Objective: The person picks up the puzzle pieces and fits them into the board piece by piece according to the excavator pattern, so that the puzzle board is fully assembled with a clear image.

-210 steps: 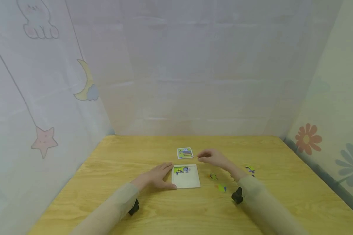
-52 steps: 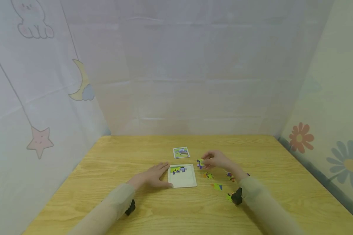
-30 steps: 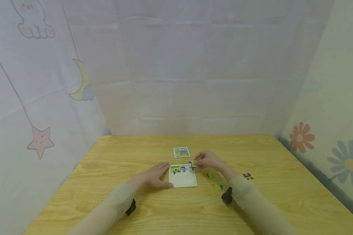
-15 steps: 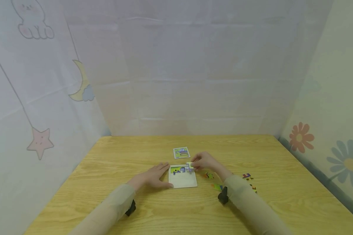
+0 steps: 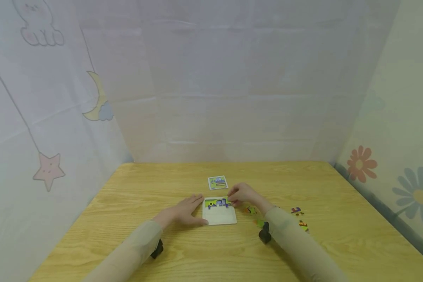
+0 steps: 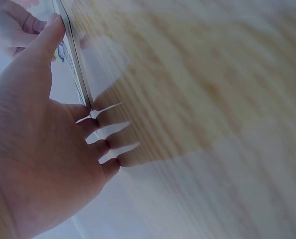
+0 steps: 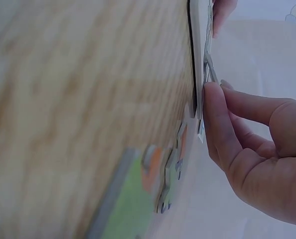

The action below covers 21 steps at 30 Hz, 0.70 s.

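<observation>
A white square puzzle tray (image 5: pixel 219 217) lies on the table, with joined green and purple puzzle pieces (image 5: pixel 211 203) along its far side. My left hand (image 5: pixel 185 212) lies at the tray's left edge, fingers spread and thumb at the near corner; the left wrist view shows its fingertips down by the edge. At the far right corner, my right hand (image 5: pixel 244 194) pinches a puzzle piece (image 7: pixel 212 69) between thumb and fingers. That piece is tilted against the tray in the right wrist view, partly hidden by the fingertips in the head view.
A small picture card (image 5: pixel 217 182) lies beyond the tray. Loose puzzle pieces lie right of it, including a purple and red one (image 5: pixel 296 211), an orange and green one (image 5: pixel 303 225) and a green one (image 5: pixel 259 223) partly behind the right wrist's black camera (image 5: pixel 264 234).
My right hand has picked up a puzzle piece right of the tray, carried it left to the tray's far right corner, turned it and lowered it there. The left hand has stayed at the tray's edge.
</observation>
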Each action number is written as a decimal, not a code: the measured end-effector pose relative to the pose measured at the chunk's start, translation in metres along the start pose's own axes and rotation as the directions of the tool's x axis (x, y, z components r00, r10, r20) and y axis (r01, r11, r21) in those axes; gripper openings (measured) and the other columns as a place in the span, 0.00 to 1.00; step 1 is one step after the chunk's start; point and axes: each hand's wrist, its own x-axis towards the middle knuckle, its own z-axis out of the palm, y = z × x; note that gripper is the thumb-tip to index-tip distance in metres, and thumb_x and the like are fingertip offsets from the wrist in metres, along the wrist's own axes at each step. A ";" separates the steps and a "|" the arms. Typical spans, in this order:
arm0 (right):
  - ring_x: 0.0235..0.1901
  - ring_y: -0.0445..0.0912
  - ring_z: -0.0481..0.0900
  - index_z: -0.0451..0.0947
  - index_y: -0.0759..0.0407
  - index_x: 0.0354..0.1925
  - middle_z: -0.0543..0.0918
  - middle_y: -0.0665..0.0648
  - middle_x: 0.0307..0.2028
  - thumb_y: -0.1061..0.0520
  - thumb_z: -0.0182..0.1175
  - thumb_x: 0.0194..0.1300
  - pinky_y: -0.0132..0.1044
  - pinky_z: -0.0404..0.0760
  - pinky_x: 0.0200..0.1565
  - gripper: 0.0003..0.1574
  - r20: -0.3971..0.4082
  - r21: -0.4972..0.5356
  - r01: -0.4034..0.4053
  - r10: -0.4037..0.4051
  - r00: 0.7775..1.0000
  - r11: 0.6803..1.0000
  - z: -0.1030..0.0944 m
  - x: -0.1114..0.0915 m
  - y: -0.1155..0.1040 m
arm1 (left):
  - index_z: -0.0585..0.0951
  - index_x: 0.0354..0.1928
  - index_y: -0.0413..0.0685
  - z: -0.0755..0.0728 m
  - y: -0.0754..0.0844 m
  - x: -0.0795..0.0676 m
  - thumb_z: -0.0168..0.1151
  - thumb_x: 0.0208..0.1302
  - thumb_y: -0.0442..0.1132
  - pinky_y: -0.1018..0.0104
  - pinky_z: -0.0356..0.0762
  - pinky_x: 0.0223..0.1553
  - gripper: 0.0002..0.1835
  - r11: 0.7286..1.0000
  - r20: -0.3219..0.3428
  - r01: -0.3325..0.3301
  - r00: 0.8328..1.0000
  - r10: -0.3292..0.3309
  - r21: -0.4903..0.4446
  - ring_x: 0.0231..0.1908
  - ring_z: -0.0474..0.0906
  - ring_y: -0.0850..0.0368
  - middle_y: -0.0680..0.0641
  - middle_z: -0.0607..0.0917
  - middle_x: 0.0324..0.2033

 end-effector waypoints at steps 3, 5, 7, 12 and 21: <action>0.25 0.44 0.82 0.78 0.68 0.38 0.82 0.59 0.31 0.65 0.62 0.60 0.36 0.85 0.31 0.07 -0.007 -0.007 -0.014 0.014 1.000 1.000 0.000 0.001 -0.001 | 0.50 0.73 0.46 0.000 0.000 0.001 0.54 0.57 0.69 0.46 0.46 0.71 0.52 1.000 -0.006 0.001 1.000 -0.001 0.003 0.72 0.42 0.41 0.44 0.49 0.73; 0.25 0.44 0.81 0.78 0.67 0.37 0.82 0.59 0.30 0.65 0.62 0.60 0.36 0.84 0.30 0.06 -0.010 -0.010 -0.019 0.019 1.000 1.000 0.001 0.002 -0.002 | 0.50 0.73 0.46 0.000 0.000 0.001 0.53 0.57 0.70 0.46 0.46 0.71 0.52 1.000 -0.006 0.004 1.000 -0.004 0.008 0.72 0.42 0.41 0.45 0.49 0.73; 0.24 0.44 0.81 0.78 0.67 0.37 0.82 0.59 0.30 0.65 0.62 0.59 0.35 0.84 0.30 0.06 -0.012 -0.013 -0.022 0.022 1.000 1.000 0.001 0.002 -0.002 | 0.50 0.73 0.46 0.000 0.000 0.002 0.53 0.57 0.70 0.46 0.46 0.71 0.52 1.000 -0.006 0.006 1.000 -0.006 0.011 0.72 0.42 0.41 0.45 0.49 0.73; 0.25 0.44 0.81 0.78 0.67 0.36 0.82 0.59 0.29 0.65 0.62 0.59 0.35 0.84 0.30 0.05 -0.010 -0.021 -0.025 0.025 1.000 0.999 0.002 0.002 -0.002 | 0.50 0.73 0.47 0.001 -0.001 0.003 0.53 0.57 0.70 0.46 0.46 0.71 0.52 1.000 0.001 0.007 1.000 -0.007 0.014 0.72 0.42 0.41 0.45 0.49 0.73; 0.26 0.44 0.80 0.79 0.65 0.35 0.82 0.57 0.30 0.63 0.63 0.59 0.34 0.83 0.30 0.06 -0.035 -0.087 -0.023 0.020 0.999 0.996 0.003 0.001 -0.004 | 0.50 0.73 0.46 0.000 0.001 0.002 0.54 0.57 0.69 0.46 0.46 0.71 0.51 1.000 0.013 0.003 1.000 -0.003 0.013 0.72 0.42 0.42 0.45 0.49 0.73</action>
